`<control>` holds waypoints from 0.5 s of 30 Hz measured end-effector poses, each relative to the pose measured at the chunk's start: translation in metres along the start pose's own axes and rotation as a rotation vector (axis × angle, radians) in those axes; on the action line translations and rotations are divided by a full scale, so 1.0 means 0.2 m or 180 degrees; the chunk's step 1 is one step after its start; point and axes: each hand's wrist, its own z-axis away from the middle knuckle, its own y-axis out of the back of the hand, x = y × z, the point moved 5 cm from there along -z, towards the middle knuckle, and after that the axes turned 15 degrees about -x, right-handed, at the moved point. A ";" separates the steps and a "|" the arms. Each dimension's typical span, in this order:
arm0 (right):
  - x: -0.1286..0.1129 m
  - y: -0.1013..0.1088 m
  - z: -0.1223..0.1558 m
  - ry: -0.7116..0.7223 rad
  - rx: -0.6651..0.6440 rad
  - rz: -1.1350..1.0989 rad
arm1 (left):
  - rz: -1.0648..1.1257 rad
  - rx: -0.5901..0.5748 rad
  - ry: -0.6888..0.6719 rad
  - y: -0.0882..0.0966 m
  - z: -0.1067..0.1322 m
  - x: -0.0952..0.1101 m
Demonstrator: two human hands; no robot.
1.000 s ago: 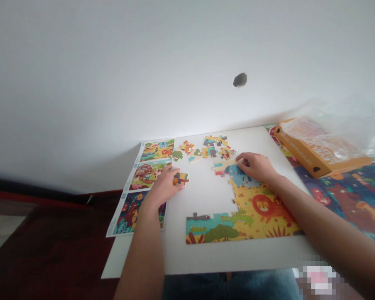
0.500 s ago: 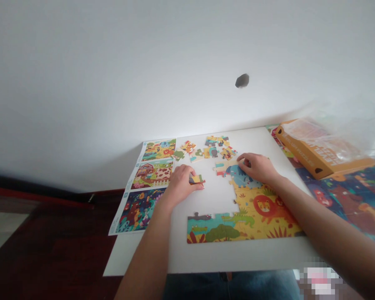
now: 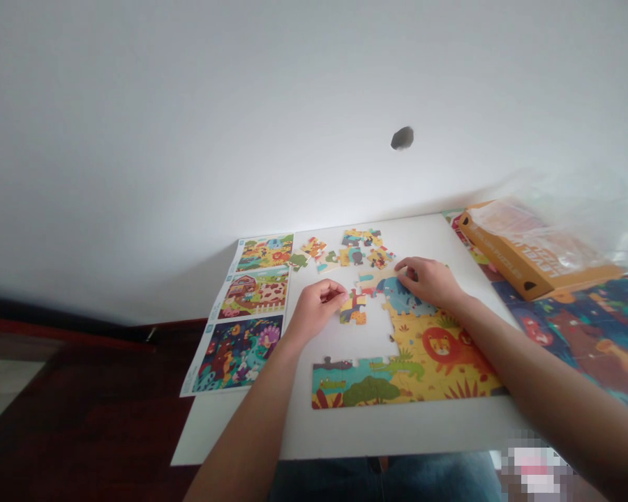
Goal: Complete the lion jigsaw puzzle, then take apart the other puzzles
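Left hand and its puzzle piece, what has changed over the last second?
The left hand slid rightward over the white board, carrying the small multicoloured cardboard puzzle piece from beside the printed picture sheet to the gap by the half-assembled animal puzzle. The right hand stayed resting on its blue elephant part; loose pieces and orange box unchanged.

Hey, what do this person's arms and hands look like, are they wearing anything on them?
Nothing worn that shows: the left hand and right hand are bare, without gloves, rings or a watch, and both forearms are uncovered, no sleeves in view.
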 end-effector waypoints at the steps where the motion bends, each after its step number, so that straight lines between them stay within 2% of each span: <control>1: 0.00 0.00 0.00 0.0001 -0.0001 0.0002 | 0.0043 0.0028 0.0010 0.00 0.00 0.00; 10: 0.01 0.00 0.00 0.0015 -0.0002 -0.0005 | 0.0538 0.0003 -0.0069 0.00 -0.01 -0.02; 15: 0.01 -0.01 0.00 -0.0019 0.0016 0.0011 | 0.0433 -0.0007 -0.0088 -0.01 0.00 -0.02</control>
